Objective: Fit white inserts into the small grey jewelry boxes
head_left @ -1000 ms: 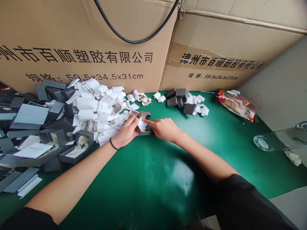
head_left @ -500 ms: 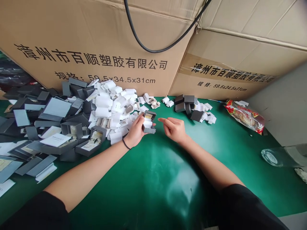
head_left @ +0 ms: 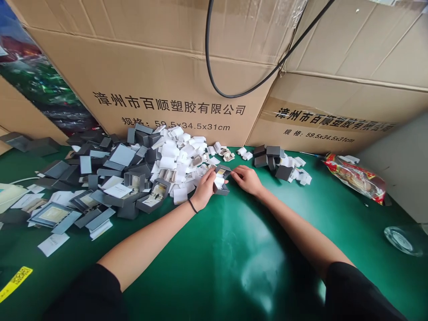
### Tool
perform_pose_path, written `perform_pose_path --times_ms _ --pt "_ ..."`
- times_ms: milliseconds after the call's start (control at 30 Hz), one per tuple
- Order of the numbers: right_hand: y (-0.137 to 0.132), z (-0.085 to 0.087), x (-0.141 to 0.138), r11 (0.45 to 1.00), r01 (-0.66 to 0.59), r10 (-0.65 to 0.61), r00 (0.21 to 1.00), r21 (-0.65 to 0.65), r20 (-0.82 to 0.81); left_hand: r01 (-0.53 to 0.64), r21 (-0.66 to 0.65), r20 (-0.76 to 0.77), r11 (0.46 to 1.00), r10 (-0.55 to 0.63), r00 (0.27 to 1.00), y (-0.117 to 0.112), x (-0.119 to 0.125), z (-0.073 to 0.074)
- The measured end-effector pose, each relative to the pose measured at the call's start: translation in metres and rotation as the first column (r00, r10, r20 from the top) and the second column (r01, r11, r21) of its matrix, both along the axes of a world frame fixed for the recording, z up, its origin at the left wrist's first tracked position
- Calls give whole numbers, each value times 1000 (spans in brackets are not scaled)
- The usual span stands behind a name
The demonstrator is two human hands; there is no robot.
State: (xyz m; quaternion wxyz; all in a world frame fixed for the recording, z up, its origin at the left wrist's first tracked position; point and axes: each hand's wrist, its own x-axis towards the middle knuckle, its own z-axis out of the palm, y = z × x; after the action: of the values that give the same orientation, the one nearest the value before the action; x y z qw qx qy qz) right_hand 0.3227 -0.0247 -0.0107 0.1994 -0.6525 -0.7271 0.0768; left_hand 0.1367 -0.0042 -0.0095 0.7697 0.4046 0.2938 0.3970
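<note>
My left hand (head_left: 204, 191) is closed around a small dark grey gift box (head_left: 222, 182). The box is raised above the green table, its lid tipped back and a white insert showing inside. At the box's right edge is my right hand (head_left: 248, 180), fingers curled together. Its fingertips come up to the box; whether they grip something small there I cannot make out. Just left of the held box lies a heap of white card inserts (head_left: 169, 154). Further left are many dark grey boxes (head_left: 122, 155), some with open lids and pale linings.
Large cardboard cartons (head_left: 160, 71) stand along the back, with a black cable (head_left: 209, 53) hanging before them. Dark boxes (head_left: 266, 154) and white inserts (head_left: 301, 174) form a small group at right. Beyond are a red food packet (head_left: 356, 176) and a clear glass (head_left: 403, 240).
The view has shifted left and up, so more of the left side shows. My right hand has moved in against the box, its pointing finger now curled. My left hand still holds the box.
</note>
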Motion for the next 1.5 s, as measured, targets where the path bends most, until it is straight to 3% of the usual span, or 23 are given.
perform_pose_path --times_ms 167,333,500,667,867,1067,1267,1367,1500 --pt "64 13 -15 990 -102 99 995 99 27 26 -29 55 999 -25 998 1 -2 1" --pt "104 3 -33 990 -123 119 991 71 58 128 -4 -18 992 -128 992 2 -4 -10" --pt "96 -9 -40 972 -190 158 965 141 211 176 97 -49 980 -172 984 1 -2 -11" --pt "94 -4 -42 938 -340 300 894 66 334 211 146 -70 967 -202 977 0 0 -6" --pt "92 -14 -36 957 -228 148 915 177 375 224 211 -125 951 -201 971 -5 1 -7" --pt "91 -25 -33 957 -78 -3 960 278 280 208 255 -203 944 -158 966 -8 1 -7" --pt "82 -23 -30 905 6 -83 983 425 161 223 361 -219 906 -151 964 -12 3 -14" --pt "71 -17 -25 845 -70 24 995 530 93 103 390 -105 915 -67 992 -9 2 0" --pt "52 -7 -31 775 -246 232 968 581 101 -243 446 162 861 190 968 14 -15 52"
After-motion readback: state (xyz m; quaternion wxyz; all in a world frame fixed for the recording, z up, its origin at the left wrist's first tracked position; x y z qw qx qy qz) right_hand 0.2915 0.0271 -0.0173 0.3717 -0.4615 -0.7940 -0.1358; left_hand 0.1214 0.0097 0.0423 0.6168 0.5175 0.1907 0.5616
